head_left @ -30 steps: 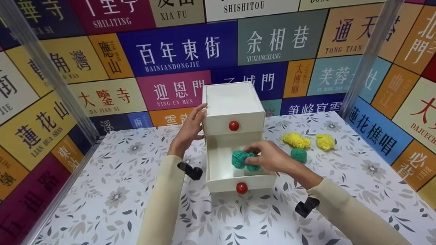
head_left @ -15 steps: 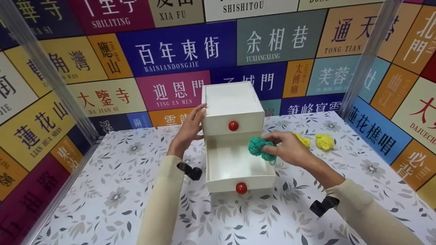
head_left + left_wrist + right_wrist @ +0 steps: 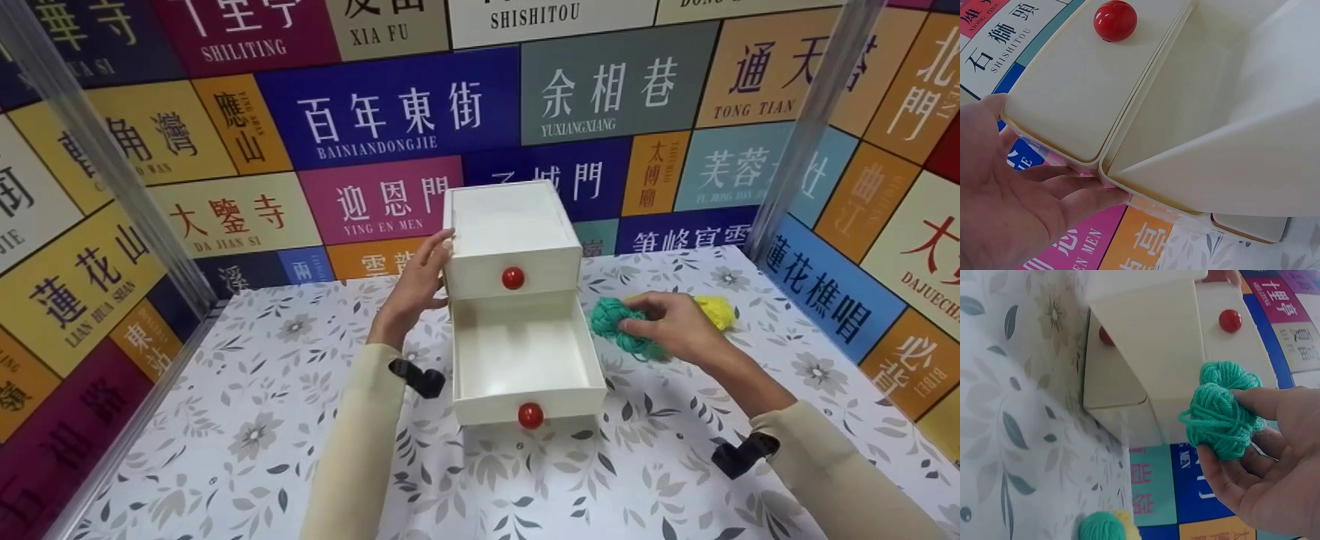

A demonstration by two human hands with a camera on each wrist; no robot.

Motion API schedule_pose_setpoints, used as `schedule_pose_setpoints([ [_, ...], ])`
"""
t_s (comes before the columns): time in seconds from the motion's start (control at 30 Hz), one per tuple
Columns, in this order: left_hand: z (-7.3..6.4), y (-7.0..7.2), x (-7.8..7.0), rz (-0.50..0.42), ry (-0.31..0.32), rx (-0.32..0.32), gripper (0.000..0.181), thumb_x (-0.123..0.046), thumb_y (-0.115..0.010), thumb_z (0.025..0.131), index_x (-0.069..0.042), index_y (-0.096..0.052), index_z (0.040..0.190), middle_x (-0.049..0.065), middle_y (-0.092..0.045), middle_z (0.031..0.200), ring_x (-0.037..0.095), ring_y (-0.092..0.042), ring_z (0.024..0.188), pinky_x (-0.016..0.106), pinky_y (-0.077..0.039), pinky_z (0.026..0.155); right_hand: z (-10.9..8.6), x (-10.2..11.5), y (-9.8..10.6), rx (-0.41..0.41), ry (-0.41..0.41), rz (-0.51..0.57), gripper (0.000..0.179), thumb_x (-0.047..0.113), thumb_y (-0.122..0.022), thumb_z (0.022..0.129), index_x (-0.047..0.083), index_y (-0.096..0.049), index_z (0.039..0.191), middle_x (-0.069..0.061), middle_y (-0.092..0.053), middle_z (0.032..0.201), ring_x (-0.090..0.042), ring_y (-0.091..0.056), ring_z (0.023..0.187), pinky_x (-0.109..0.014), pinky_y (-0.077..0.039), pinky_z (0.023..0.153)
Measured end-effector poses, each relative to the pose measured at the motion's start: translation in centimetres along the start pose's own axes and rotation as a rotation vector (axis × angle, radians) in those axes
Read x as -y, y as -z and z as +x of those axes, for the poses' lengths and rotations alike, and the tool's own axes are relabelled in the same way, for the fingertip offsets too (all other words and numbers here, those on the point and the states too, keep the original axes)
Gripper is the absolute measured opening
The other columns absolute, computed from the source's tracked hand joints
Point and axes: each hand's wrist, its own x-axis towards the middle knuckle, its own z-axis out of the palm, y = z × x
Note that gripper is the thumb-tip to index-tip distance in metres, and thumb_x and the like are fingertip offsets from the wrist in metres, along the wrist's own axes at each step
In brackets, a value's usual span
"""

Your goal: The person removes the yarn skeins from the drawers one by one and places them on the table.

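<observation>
A small white two-drawer cabinet (image 3: 510, 217) with red knobs stands on the table. Its upper drawer (image 3: 480, 276) is closed, while the lower drawer (image 3: 529, 352) is pulled out. My left hand (image 3: 411, 289) rests against the cabinet's left side; in the left wrist view its fingers (image 3: 1089, 197) lie along that side. To the right of the lower drawer, my right hand (image 3: 675, 324) pinches a two-lobed green yarn bundle (image 3: 1221, 419) between thumb and fingers. Behind it is a green yarn ball (image 3: 1102, 527), mostly covered by the hand in the head view.
A yellow yarn ball (image 3: 718, 311) lies on the table right of the right hand; more yellow yarn (image 3: 1129, 526) shows behind the green ball. A patterned sheet (image 3: 255, 435) covers the table. Sign-printed walls (image 3: 390, 105) and clear corner posts (image 3: 802, 120) enclose the back.
My right hand has lifted the green yarn bundle out of the lower drawer and moved right, past the drawer's side, over the loose yarn. The left hand has stayed put.
</observation>
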Motion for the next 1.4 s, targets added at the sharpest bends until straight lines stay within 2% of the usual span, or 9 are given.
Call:
schedule_pose_setpoints([
  [0.13, 0.1, 0.1, 0.1, -0.001, 0.008, -0.004, 0.047, -0.044, -0.040, 0.107, -0.033, -0.037, 0.153, 0.010, -0.030, 0.164, 0.051, -0.031, 0.146, 0.073, -0.040, 0.105, 0.2, -1.4, 0.6, 0.004, -0.071, -0.017, 0.052, 0.032, -0.069, 0.095, 0.003, -0.059, 0.137, -0.023, -0.063, 0.131, -0.033, -0.059, 0.117, -0.040, -0.052, 0.094],
  [0.23, 0.1, 0.1, 0.1, -0.001, 0.007, -0.006, 0.047, -0.044, -0.040, 0.107, -0.034, -0.037, 0.153, 0.010, -0.030, 0.164, 0.050, -0.031, 0.146, 0.073, -0.039, 0.105, 0.4, -2.8, 1.1, -0.007, -0.108, -0.040, 0.053, 0.033, -0.069, 0.095, 0.003, -0.059, 0.137, -0.024, -0.062, 0.130, -0.033, -0.060, 0.116, -0.038, -0.053, 0.091],
  [0.5, 0.2, 0.2, 0.1, -0.001, 0.017, -0.008, 0.046, -0.043, -0.040, 0.107, -0.034, -0.037, 0.153, 0.011, -0.029, 0.164, 0.050, -0.032, 0.146, 0.072, -0.041, 0.104, 0.7, -6.4, 2.9, 0.007, -0.137, -0.082, 0.054, 0.031, -0.067, 0.096, -0.001, -0.056, 0.138, -0.026, -0.059, 0.129, -0.032, -0.060, 0.109, -0.032, -0.053, 0.079],
  [0.6, 0.1, 0.2, 0.2, -0.003, 0.019, -0.010, 0.046, -0.043, -0.040, 0.107, -0.034, -0.037, 0.153, 0.012, -0.030, 0.164, 0.050, -0.032, 0.146, 0.071, -0.041, 0.104, 0.6, -7.4, 3.2, 0.008, -0.147, -0.113, 0.054, 0.029, -0.066, 0.096, -0.003, -0.055, 0.138, -0.029, -0.057, 0.131, -0.037, -0.058, 0.111, -0.037, -0.054, 0.081],
  [0.8, 0.1, 0.2, 0.2, -0.013, 0.002, 0.001, 0.047, -0.043, -0.040, 0.108, -0.033, -0.036, 0.153, 0.011, -0.029, 0.164, 0.049, -0.031, 0.146, 0.071, -0.042, 0.104, 0.6, -9.1, 3.7, 0.002, -0.180, -0.163, 0.056, 0.025, -0.062, 0.098, -0.007, -0.049, 0.141, -0.036, -0.049, 0.139, -0.050, -0.050, 0.124, -0.056, -0.052, 0.093],
  [0.93, 0.1, 0.2, 0.2, -0.017, -0.001, 0.001, 0.047, -0.043, -0.040, 0.107, -0.033, -0.036, 0.153, 0.010, -0.029, 0.164, 0.050, -0.031, 0.147, 0.071, -0.042, 0.104, 0.6, -10.1, 3.9, 0.000, -0.204, -0.175, 0.054, 0.023, -0.060, 0.099, -0.007, -0.048, 0.142, -0.036, -0.046, 0.142, -0.052, -0.047, 0.128, -0.059, -0.050, 0.097],
  [1.2, 0.2, 0.2, 0.3, -0.018, 0.018, -0.001, 0.047, -0.044, -0.041, 0.107, -0.035, -0.037, 0.152, 0.010, -0.029, 0.164, 0.050, -0.031, 0.146, 0.070, -0.042, 0.104, 0.9, -11.2, 4.1, -0.061, -0.224, -0.148, 0.050, 0.022, -0.059, 0.099, -0.009, -0.050, 0.139, -0.036, -0.049, 0.139, -0.049, -0.051, 0.124, -0.055, -0.052, 0.094],
  [1.4, 0.3, 0.2, 0.2, -0.023, 0.012, 0.003, 0.047, -0.044, -0.041, 0.107, -0.034, -0.038, 0.152, 0.012, -0.032, 0.162, 0.049, -0.033, 0.146, 0.070, -0.041, 0.105, 1.2, -11.8, 4.3, -0.108, -0.275, -0.107, 0.049, 0.021, -0.058, 0.100, -0.010, -0.050, 0.138, -0.036, -0.047, 0.141, -0.049, -0.047, 0.127, -0.057, -0.047, 0.101],
])
